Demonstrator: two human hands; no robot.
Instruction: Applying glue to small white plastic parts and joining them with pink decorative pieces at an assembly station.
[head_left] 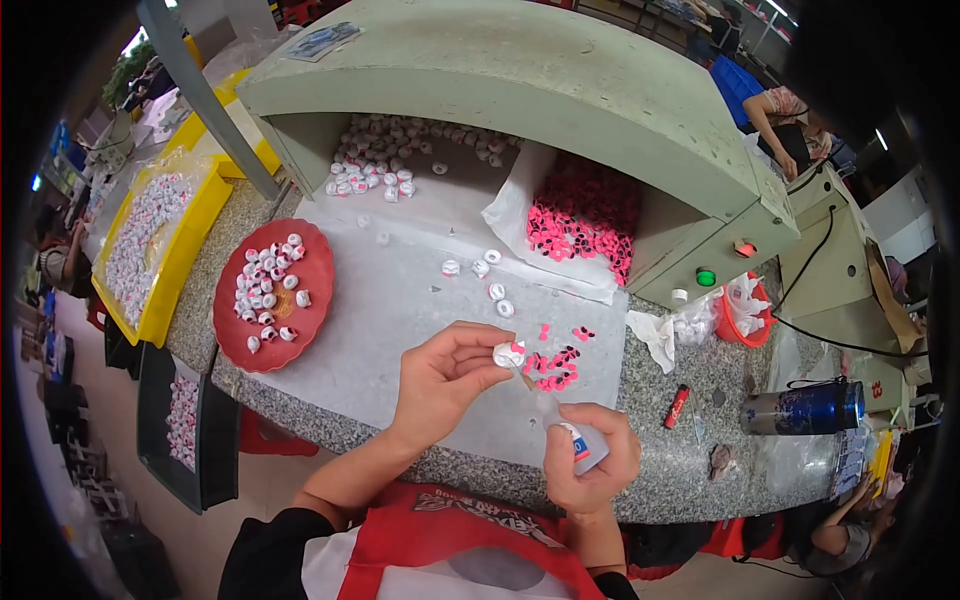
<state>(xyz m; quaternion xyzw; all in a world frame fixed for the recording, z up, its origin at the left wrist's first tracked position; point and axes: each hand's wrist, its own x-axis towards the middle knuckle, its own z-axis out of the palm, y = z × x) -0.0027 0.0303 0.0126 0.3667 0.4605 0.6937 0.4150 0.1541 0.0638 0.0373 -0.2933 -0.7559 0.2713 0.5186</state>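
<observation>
My left hand [445, 385] pinches a small white rounded piece [509, 354] with a pink patch on it. In my right hand [595, 455] is a small translucent squeeze bottle [580, 440] with a blue and white label. Its thin nozzle points up and left, close to the white piece; whether the tip touches it I cannot tell. Just beyond the bottle lie several loose pink and black bits [555, 370] on the white sheet [400, 330]. Farther back sit a few white rounded pieces [497, 292].
A red plate [322, 300] at left bears several white pieces. Behind stands a pale green cabinet [480, 60] holding white pieces and a heap of pink bits [585, 215]. Yellow tray [205, 245] lies far left; at right are a red marker-like tube [676, 406] and blue flask [800, 408]. Other people sit nearby.
</observation>
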